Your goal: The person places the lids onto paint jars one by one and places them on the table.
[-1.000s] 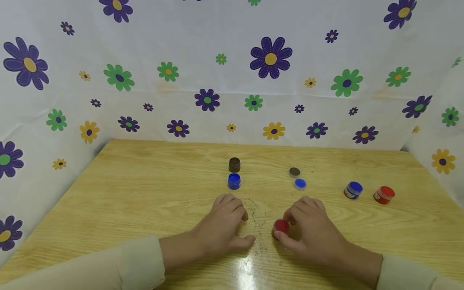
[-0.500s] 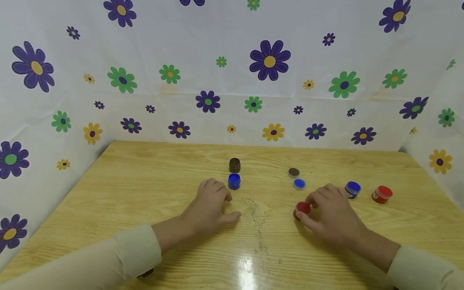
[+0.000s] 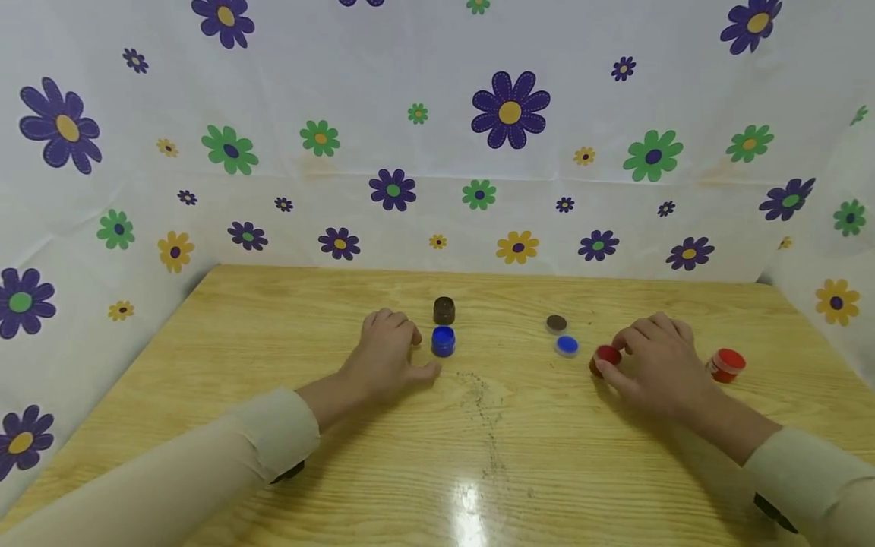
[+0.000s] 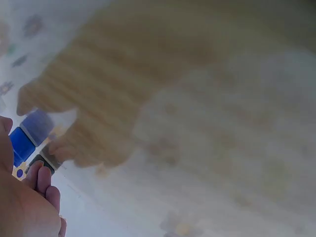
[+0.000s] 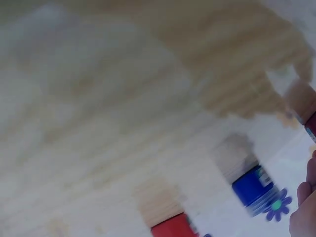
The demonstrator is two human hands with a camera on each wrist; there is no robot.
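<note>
My right hand [image 3: 659, 368] pinches a small dark red paint jar [image 3: 606, 359] between thumb and fingers, low over the table. In the right wrist view only a sliver of this jar [image 5: 311, 127] shows at the right edge. My left hand [image 3: 384, 351], fingers loosely bent and holding nothing, is left of an open blue paint jar [image 3: 443, 343]. Just behind that jar stands an open dark brown one [image 3: 444, 311]. The left wrist view shows the blue jar [image 4: 22, 146] beside the left fingers [image 4: 43, 178]; whether they touch it cannot be told.
A brown lid [image 3: 557, 324] and a blue lid [image 3: 567, 346] lie right of the middle. A lidded red jar [image 3: 727, 365] stands right of my right hand. A lidded blue jar [image 5: 253, 187] appears in the right wrist view. Dark specks [image 3: 487, 414] mark the table.
My right hand has carried the dark red jar away and to the right, now hiding the lidded blue jar in the head view. My left hand has moved left and forward, beside the open jars.
</note>
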